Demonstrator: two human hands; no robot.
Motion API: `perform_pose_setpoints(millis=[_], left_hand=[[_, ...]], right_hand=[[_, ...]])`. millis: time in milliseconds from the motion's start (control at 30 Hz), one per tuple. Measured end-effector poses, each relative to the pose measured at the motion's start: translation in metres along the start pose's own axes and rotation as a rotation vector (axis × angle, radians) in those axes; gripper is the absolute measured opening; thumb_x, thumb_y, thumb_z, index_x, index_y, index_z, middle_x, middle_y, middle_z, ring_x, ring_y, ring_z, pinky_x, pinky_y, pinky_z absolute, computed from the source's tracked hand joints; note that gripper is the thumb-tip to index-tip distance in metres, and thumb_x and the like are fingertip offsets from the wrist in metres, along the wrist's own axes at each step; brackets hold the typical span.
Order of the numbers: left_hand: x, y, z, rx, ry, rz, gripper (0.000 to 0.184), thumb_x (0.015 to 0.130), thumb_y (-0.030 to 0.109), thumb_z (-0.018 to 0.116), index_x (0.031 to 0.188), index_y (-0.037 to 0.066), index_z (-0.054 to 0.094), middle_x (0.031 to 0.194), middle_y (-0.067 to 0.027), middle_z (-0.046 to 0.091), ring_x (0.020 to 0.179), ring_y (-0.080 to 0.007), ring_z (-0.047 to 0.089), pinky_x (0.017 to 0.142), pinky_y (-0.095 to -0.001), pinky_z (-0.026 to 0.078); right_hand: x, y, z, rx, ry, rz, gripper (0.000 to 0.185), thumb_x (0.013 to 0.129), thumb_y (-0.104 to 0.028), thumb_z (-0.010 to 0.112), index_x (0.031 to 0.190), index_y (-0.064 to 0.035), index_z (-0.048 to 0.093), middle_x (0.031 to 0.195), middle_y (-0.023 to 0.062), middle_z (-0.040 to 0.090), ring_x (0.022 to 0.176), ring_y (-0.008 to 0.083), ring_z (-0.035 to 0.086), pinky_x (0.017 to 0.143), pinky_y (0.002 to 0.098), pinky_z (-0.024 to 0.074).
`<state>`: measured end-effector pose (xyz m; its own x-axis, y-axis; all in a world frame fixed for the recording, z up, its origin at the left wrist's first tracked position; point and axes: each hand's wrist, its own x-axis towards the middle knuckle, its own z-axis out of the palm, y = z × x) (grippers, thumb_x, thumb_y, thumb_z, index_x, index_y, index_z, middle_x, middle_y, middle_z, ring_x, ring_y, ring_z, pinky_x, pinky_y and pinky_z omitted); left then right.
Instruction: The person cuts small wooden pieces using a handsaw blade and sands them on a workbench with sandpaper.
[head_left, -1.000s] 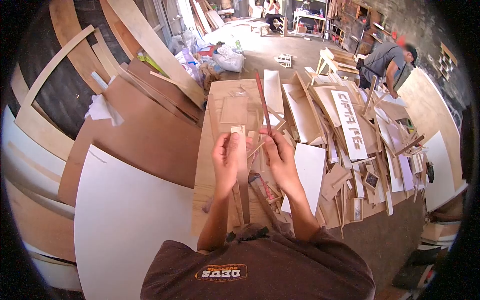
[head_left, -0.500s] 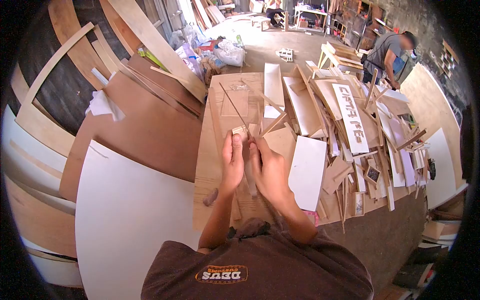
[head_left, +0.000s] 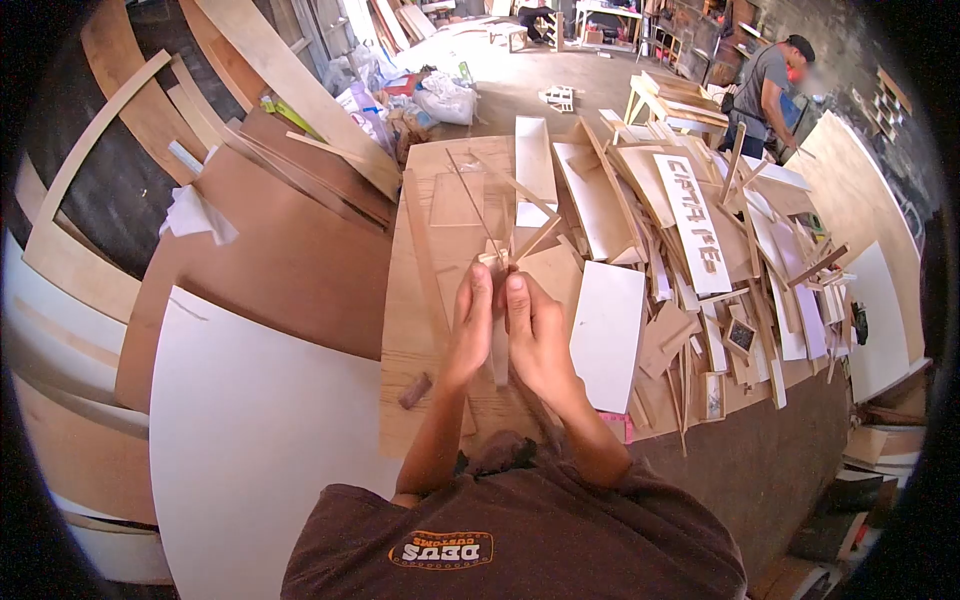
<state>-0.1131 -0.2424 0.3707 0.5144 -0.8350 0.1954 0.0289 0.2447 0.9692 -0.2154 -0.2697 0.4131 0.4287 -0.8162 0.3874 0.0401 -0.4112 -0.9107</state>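
Observation:
Both my hands are raised over the wooden work table, close together with thumbs up. My left hand is closed on a small pale wooden piece at its fingertips. Beside it, my right hand pinches the same spot; exactly what lies between its fingers is partly hidden. A thin dark strip slants up and left from the fingertips; whether I hold it or it lies behind cannot be told. Below and between my palms a pale wooden strip shows. A short brown cylindrical piece lies left of my wrists.
Wood offcuts and a white board with cut-out letters crowd the right side. A white panel lies right of my hands. Large sheets, including a white one, stand at left. A co-worker stands at the back right.
My right hand has moved up and turned, its thumb now beside the left thumb at the small wooden piece. The view has shifted slightly. The co-worker's head has lifted a little.

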Motion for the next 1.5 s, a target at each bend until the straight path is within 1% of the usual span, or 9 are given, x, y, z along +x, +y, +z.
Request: perform_pose_setpoints(millis=[333,533,633,700,933,1233,1333,1400,1500], left_hand=[[0.003,0.0,0.007,-0.013,0.024,0.043,0.052,0.107,0.044,0.031,0.118,0.001,0.058,0.103,-0.0047,0.059,0.094,-0.0135,0.053,0.086,-0.0288,0.044],[0.005,0.0,0.011,-0.045,0.037,0.028,0.05,0.107,0.043,0.032,0.117,0.001,0.057,0.102,-0.0053,0.059,0.094,-0.0148,0.053,0.084,-0.0299,0.044],[0.006,0.014,0.007,0.255,0.207,0.209,0.039,0.106,0.034,0.039,0.107,0.0,0.058,0.094,-0.0121,0.061,0.088,-0.0172,0.057,0.081,-0.031,0.046],[0.009,0.036,0.001,0.376,0.161,0.328,0.032,0.105,0.029,0.045,0.105,-0.001,0.058,0.092,-0.0128,0.062,0.085,-0.0171,0.058,0.079,-0.0309,0.047],[0.022,0.049,-0.006,0.415,0.128,0.471,0.012,0.095,0.009,0.062,0.097,-0.002,0.06,0.081,-0.0105,0.067,0.072,-0.0151,0.061,0.067,-0.0283,0.05],[0.021,0.037,0.006,0.297,0.204,0.459,0.012,0.096,0.011,0.062,0.095,-0.001,0.061,0.081,-0.0075,0.068,0.072,-0.0119,0.061,0.066,-0.0269,0.049],[0.025,0.035,0.005,0.297,0.241,0.451,0.013,0.097,0.013,0.061,0.095,-0.001,0.062,0.082,-0.0059,0.067,0.072,-0.01,0.059,0.065,-0.0266,0.049],[0.027,0.031,0.001,0.327,0.225,0.473,0.014,0.097,0.013,0.061,0.095,-0.001,0.062,0.082,-0.0058,0.067,0.072,-0.0094,0.059,0.065,-0.0263,0.048],[0.031,0.03,-0.004,0.353,0.244,0.495,0.015,0.097,0.014,0.061,0.095,-0.001,0.062,0.081,-0.0054,0.067,0.072,-0.0081,0.058,0.064,-0.0253,0.047]], right_hand=[[0.004,0.013,-0.003,0.041,-0.031,0.067,0.045,0.108,-0.034,0.034,0.079,-0.0024,0.049,0.065,0.0011,0.042,0.058,0.0107,0.039,0.053,0.0286,0.0365],[0.004,0.012,-0.001,0.012,-0.011,0.079,0.046,0.108,-0.033,0.034,0.082,0.001,0.05,0.066,0.0039,0.045,0.062,0.014,0.04,0.057,0.0312,0.0378],[0.009,0.013,-0.003,-0.043,-0.038,0.015,0.046,0.108,-0.032,0.034,0.084,0.0034,0.05,0.066,0.0092,0.045,0.062,0.018,0.04,0.059,0.0341,0.0389],[0.009,0.005,-0.005,-0.123,-0.076,0.16,0.041,0.106,-0.031,0.037,0.106,0.0034,0.059,0.086,0.0314,0.061,0.084,0.0511,0.061,0.07,0.05,0.0473],[0.009,0.01,0.017,-0.083,-0.014,0.064,0.038,0.105,-0.028,0.039,0.099,0.0041,0.058,0.085,0.0328,0.06,0.088,0.0523,0.059,0.071,0.0538,0.0456],[0.003,0.026,0.021,-0.097,0.012,0.111,0.035,0.105,-0.028,0.038,0.104,0.0023,0.056,0.081,0.0329,0.061,0.082,0.0551,0.058,0.066,0.0585,0.0437],[-0.005,0.039,0.023,-0.12,-0.005,0.126,0.034,0.105,-0.028,0.039,0.113,0.0016,0.054,0.077,0.0322,0.06,0.078,0.0543,0.059,0.063,0.0583,0.044],[-0.015,0.059,0.034,-0.182,0.114,-0.077,0.035,0.105,-0.028,0.039,0.119,0.0015,0.052,0.07,0.03,0.059,0.067,0.0523,0.06,0.057,0.0576,0.0437],[-0.028,0.055,0.027,-0.167,0.025,0.065,0.037,0.105,-0.028,0.039,0.123,0.0014,0.052,0.064,0.0285,0.057,0.056,0.0497,0.058,0.051,0.0566,0.0415]])
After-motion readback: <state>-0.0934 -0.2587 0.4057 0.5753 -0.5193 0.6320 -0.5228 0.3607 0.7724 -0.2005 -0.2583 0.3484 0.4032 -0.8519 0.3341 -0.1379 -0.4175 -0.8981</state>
